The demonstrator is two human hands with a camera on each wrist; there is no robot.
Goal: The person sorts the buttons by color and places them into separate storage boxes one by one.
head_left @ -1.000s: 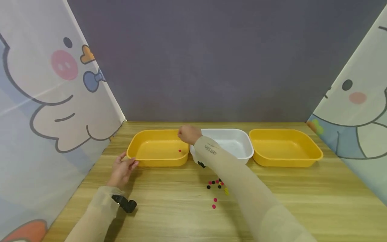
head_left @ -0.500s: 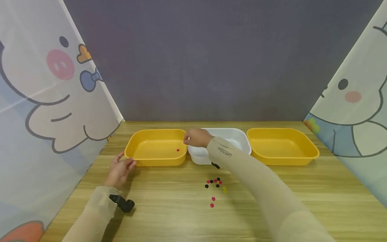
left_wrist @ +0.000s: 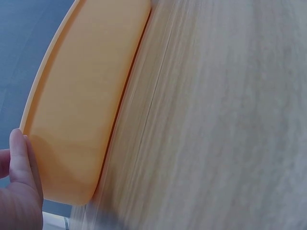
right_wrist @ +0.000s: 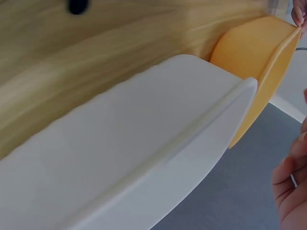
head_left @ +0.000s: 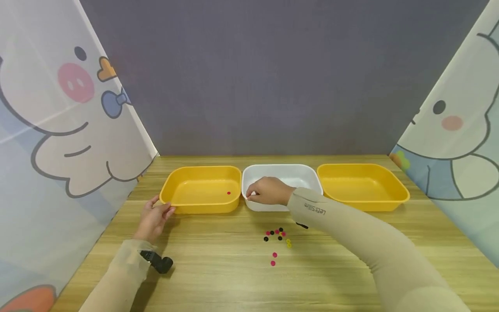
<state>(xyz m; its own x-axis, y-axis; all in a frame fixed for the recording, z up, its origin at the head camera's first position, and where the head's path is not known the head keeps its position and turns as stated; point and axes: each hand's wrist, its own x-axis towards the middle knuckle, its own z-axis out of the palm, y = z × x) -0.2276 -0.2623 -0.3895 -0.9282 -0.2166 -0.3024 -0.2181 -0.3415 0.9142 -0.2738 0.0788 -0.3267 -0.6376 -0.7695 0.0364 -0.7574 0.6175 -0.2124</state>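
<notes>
My left hand grips the front left corner of the left yellow tub. In the left wrist view its fingertips lie at the tub's rim. A single small red disc lies inside that tub, toward its right end. Over the white tub is my right hand, with loosely bent fingers. The right wrist view shows its thumb and fingers with nothing visible between them. Small black, pink and yellow discs, among them a pink disc, lie scattered on the table in front of the white tub.
A second yellow tub stands to the right of the white one, all three in a row. Behind the wooden table rises a grey backdrop. Cartoon-printed cloths border both sides.
My right hand has moved right and nearer, from the right end of the left yellow tub to over the white tub. The left hand keeps its grip; the head view has shifted slightly.
</notes>
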